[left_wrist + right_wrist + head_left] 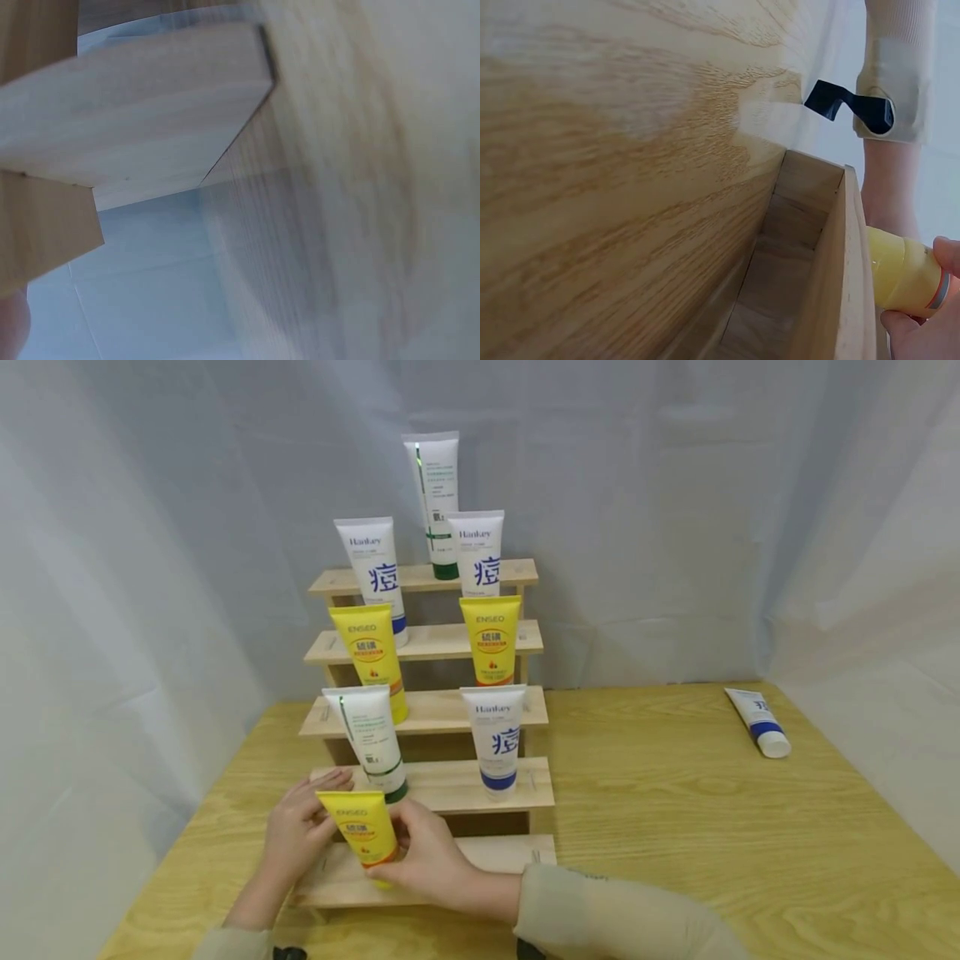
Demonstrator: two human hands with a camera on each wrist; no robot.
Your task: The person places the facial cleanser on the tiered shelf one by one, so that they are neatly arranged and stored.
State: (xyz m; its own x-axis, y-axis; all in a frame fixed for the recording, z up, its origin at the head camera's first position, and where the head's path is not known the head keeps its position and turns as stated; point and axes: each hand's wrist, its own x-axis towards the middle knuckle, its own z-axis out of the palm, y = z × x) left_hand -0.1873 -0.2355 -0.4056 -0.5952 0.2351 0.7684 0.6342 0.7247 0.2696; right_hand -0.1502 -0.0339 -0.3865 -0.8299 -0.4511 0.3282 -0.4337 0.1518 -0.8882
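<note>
On the lowest step of a wooden tiered stand (480, 853), a yellow tube (360, 827) stands cap down. My right hand (435, 860) pinches it low down, thumb in front and fingers at its right side. The right wrist view shows the tube's yellow cap end (889, 262) at the step, with fingertips around it. Just left of the tube is my left hand (300, 827), its fingers reaching toward the second step; the tube partly hides them. Behind it a white tube with a green cap (371, 735) stands on that step, near the left fingertips.
White Hankey tubes (495, 735), yellow tubes (491, 639) and a tall white-green tube (437, 493) stand on the upper steps. Another white tube with a blue band (757, 722) lies at the table's far right. Pale cloth (637, 527) hangs behind the table (675, 810).
</note>
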